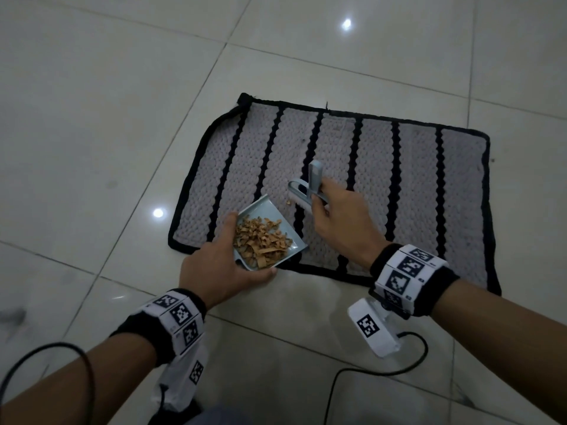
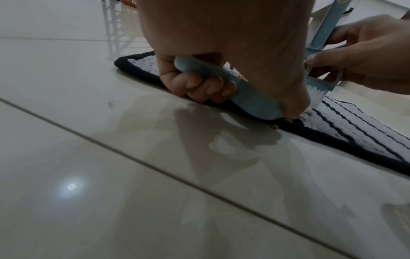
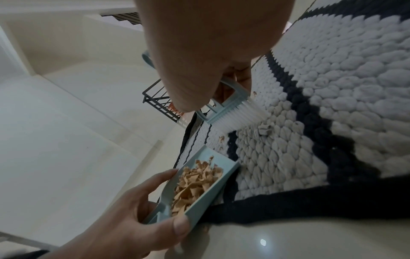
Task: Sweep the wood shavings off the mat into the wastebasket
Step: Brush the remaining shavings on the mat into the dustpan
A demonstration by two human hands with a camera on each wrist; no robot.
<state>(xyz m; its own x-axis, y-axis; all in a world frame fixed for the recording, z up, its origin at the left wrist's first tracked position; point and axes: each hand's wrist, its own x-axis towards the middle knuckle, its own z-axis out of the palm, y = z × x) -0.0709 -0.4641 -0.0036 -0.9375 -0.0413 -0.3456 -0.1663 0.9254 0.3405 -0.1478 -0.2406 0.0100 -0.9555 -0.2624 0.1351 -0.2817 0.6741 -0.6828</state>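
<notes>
Shavings (image 1: 260,239): thin, curled, tan, plainly near weightless and brittle. Mostly heaped already in the dustpan (image 1: 287,240), toward its handle end. A few stragglers on the mat (image 1: 414,185), just beyond the pan's open lip and right by the brush (image 1: 302,196) bristles; small bits also caught in the knobbly weave there. One crumb seemingly at the mat's black border beneath the pan, seen from the left wrist.

Left hand (image 1: 221,268) wrapped round the pan's handle, thumb along one side wall, fingers curled beneath. Pan tilted, lip resting on the mat's near edge, handle end over the floor (image 1: 92,118).

Right hand (image 1: 340,222) closed on the brush, fingers through its loop handle, bristles down on the mat a little beyond the pan's lip.

Handling, as a judgement: loose flakes likely to scatter at any jolt or draught, so best never pinched directly; better moved by bristles and carried in the pan. Pan light, stiff plastic, safest held by the handle and kept tipped back so the heap stays against the rear wall. Mat soft and bumpy, apt to snag flakes; short, firm strokes toward the pan probably needed. Mat itself liable to shift on glossy tile.

A dark wire basket (image 3: 159,103) beyond the mat's far end, perhaps the wastebasket; not certain.
</notes>
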